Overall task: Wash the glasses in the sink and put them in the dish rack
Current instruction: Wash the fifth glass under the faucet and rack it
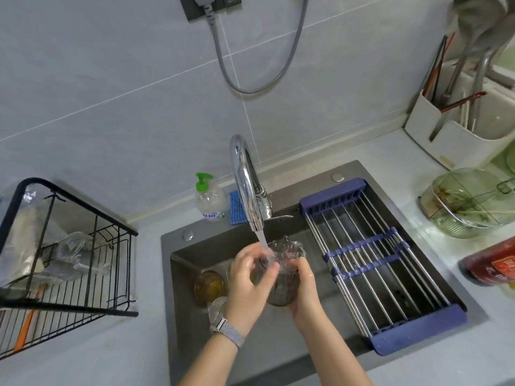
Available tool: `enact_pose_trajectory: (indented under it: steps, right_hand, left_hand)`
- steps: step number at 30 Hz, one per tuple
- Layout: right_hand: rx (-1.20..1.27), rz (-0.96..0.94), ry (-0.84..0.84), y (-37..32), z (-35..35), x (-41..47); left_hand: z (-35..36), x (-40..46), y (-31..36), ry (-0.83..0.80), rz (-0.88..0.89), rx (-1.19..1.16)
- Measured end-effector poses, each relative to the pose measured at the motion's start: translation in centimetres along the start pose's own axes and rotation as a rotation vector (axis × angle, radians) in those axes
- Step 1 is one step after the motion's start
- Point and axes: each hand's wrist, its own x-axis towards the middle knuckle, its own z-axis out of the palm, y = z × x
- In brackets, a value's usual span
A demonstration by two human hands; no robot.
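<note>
- I'm watching both hands working one glass (281,285) under the tap (245,185), mid-sink.
- Right hand (305,293) is wrapping its body; left hand (250,277) is curling fingers over the rim.
- More glasses (209,285) are waiting in the sink (278,355), left of it.
- Black dish rack (69,268), far left, is already holding something clear, so I'm judging this as partway done.

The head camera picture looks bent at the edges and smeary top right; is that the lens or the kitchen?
Head view: the wide-angle lens bows the wall tile lines and tilts the black dish rack; the hanging utensils at top right are blurred; glare streaks the chrome faucet; running water blurs the glass between the hands.
</note>
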Motion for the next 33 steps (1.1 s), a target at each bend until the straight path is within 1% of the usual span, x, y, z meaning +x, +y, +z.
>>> enact_pose_trajectory:
  steps: [1,2,3,4,5,6,7,9,10,11,12,13,16,17,19,21,23,25,28,33]
  right_hand:
    - [0.024,0.015,-0.025,0.1,0.1,0.1]
    - [0.045,0.037,-0.044,0.1,0.4,0.1]
    - [0.054,0.05,-0.062,0.1,0.7,-0.1]
    - [0.067,0.062,-0.089,0.1,0.9,-0.1]
    - [0.076,0.081,-0.119,0.2,1.0,0.0]
    - [0.076,0.1,-0.132,0.2,1.2,-0.1]
    - [0.093,0.114,-0.138,0.2,1.3,-0.1]
    - [0.202,0.128,-0.148,0.1,1.2,0.1]
    - [0.254,0.132,-0.136,0.0,1.1,0.2]
    - [0.282,0.143,-0.129,0.1,0.9,0.4]
    - [0.283,0.162,-0.115,-0.1,0.8,0.4]
    - [0.261,0.193,-0.13,-0.2,0.7,0.4]
    - [0.136,0.266,-0.136,-0.7,0.8,0.2]
    - [0.103,0.283,-0.145,-1.1,0.9,0.1]
    - [0.071,0.311,-0.159,-2.0,1.1,-0.4]
    - [0.042,0.32,-0.177,-2.9,1.2,-0.9]
    - [0.004,0.306,-0.214,-3.9,1.2,-1.5]
    - [-0.054,0.276,-0.236,-4.7,1.4,-2.5]
    - [-0.117,0.21,-0.189,-4.8,1.7,-3.7]
    - [-0.131,0.168,-0.193,-4.6,1.2,-5.6]
  left_hand:
    - [0.6,-0.2,-0.5,0.039,-0.207,-0.09]
    - [0.9,-0.2,-0.9,0.014,-0.432,-0.193]
    - [1.2,-0.3,-3.0,-0.006,-0.62,-0.329]
    - [1.8,-0.3,-5.6,-0.012,-0.75,-0.446]
    - [1.9,0.1,-6.6,0.027,-0.831,-0.477]
    - [1.8,0.3,-6.1,0.071,-0.849,-0.437]
    - [1.6,0.6,-4.2,0.106,-0.821,-0.361]
    - [1.2,0.3,0.4,0.059,-0.606,-0.125]
    - [1.6,0.0,1.0,0.024,-0.478,-0.028]
    - [1.8,-0.2,1.5,-0.019,-0.403,0.024]
    - [1.9,0.0,1.6,-0.024,-0.372,0.019]
    - [1.9,0.6,1.5,-0.029,-0.414,-0.038]
    - [1.3,2.4,-0.9,-0.015,-0.746,-0.273]
    - [1.1,2.6,-1.8,-0.015,-0.797,-0.319]
    - [1.0,2.6,-1.9,-0.042,-0.842,-0.374]
    - [0.2,2.2,0.4,-0.064,-0.833,-0.421]
    - [-0.2,1.8,1.2,-0.071,-0.812,-0.456]
    - [-0.2,1.3,1.1,-0.045,-0.77,-0.457]
    - [0.3,0.9,-0.5,0.0,-0.692,-0.479]
    - [-1.0,-1.1,3.7,-0.089,-0.659,-0.601]
